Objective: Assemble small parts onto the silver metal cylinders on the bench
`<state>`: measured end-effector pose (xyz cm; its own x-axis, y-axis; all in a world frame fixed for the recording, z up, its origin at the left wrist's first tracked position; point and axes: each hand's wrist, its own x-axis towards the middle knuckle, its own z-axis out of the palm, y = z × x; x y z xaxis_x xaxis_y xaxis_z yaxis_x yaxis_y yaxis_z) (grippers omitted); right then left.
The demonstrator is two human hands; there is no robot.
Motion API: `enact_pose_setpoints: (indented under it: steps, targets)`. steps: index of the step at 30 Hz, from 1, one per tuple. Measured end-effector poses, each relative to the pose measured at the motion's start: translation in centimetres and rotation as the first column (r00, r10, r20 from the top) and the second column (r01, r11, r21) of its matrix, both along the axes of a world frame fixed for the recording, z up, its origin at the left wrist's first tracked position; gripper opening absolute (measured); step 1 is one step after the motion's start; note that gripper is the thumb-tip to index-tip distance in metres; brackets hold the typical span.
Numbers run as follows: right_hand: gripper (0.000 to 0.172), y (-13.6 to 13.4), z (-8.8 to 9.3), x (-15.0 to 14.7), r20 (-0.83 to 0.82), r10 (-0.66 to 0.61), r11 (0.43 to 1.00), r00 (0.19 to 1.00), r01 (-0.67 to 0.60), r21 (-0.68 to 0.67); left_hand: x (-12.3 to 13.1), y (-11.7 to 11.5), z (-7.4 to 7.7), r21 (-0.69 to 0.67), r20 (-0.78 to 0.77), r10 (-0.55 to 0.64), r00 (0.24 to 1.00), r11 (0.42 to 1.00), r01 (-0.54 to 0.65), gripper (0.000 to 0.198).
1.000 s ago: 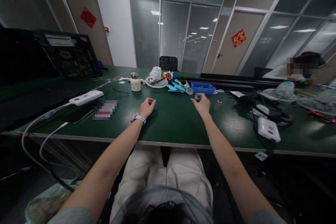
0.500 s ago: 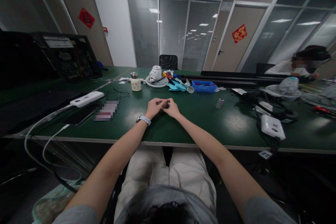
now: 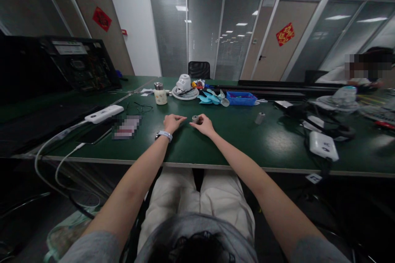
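My right hand (image 3: 204, 125) rests on the green table (image 3: 216, 144) with its fingers pinched round a small grey cylindrical part (image 3: 195, 119). A short gap to the left, my left hand (image 3: 173, 122) lies on the table with its fingers curled in; whether it holds anything I cannot make out. A watch sits on my left wrist. Another small grey cylinder (image 3: 259, 118) stands on the table to the right of both hands.
Behind the hands are a cup (image 3: 160, 95), a white fan base (image 3: 185, 87), light blue fan blades (image 3: 212, 98) and a blue tray (image 3: 241, 98). A white power strip (image 3: 104, 114) and phone lie left; white adapters and cables (image 3: 323, 145) right. Another person sits far right.
My right hand brought the small grey part from the far right to my left hand in the middle. The hands met, and now they have parted slightly, with the part in my right fingers.
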<state>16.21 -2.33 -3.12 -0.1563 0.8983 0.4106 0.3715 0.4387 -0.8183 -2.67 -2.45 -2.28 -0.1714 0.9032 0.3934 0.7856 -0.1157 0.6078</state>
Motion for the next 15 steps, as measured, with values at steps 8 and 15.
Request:
enact_pose_setpoints:
  steps: [8, 15]
  targets:
    - [0.052, -0.03, -0.05, 0.50, 0.014, 0.013, 1.000, 1.000, -0.013, -0.021, 0.16, -0.31, -0.05, -0.068, -0.068, 0.036, 0.997, 0.997, -0.040, 0.038]
    - [0.039, 0.64, 0.65, 0.71, -0.259, -0.045, 0.962, 0.965, -0.028, -0.273, 0.02, -0.54, -0.10, 0.013, 0.049, 0.127, 0.991, 0.992, -0.128, 0.049]
